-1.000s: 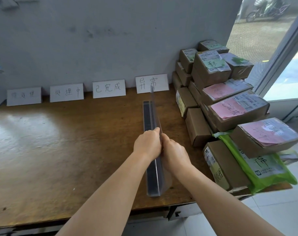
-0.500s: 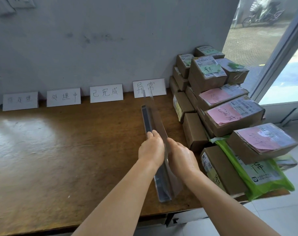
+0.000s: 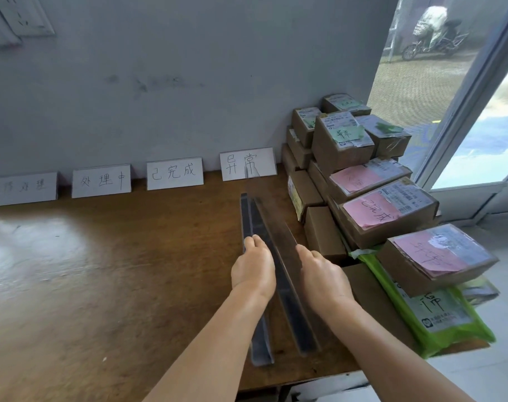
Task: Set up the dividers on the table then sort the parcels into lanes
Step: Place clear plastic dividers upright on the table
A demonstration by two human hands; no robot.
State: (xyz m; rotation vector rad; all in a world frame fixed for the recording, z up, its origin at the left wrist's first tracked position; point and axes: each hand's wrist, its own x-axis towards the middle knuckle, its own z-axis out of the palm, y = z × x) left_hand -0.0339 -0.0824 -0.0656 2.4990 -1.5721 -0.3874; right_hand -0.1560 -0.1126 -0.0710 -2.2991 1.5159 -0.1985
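Note:
Two long clear dividers lie on the wooden table (image 3: 102, 271), running away from me toward the wall. My left hand (image 3: 254, 271) holds the left divider (image 3: 245, 216) near its middle. My right hand (image 3: 322, 275) grips the right divider (image 3: 271, 224), which leans to the right, splayed away from the other one at the near end. Cardboard parcels (image 3: 386, 210) with pink and green notes are stacked along the table's right side, with a green mailer bag (image 3: 438, 320) under the nearest box.
Four white lane cards stand against the grey wall: a faint one (image 3: 25, 188), a second (image 3: 101, 181), a third (image 3: 174, 173) and a fourth (image 3: 248, 163). The table's front edge is near me. A glass door is at the right.
The dividers were pressed together as one upright bundle between both hands. Now my hands have drawn apart and the two dividers are separated, the right one swung to the right.

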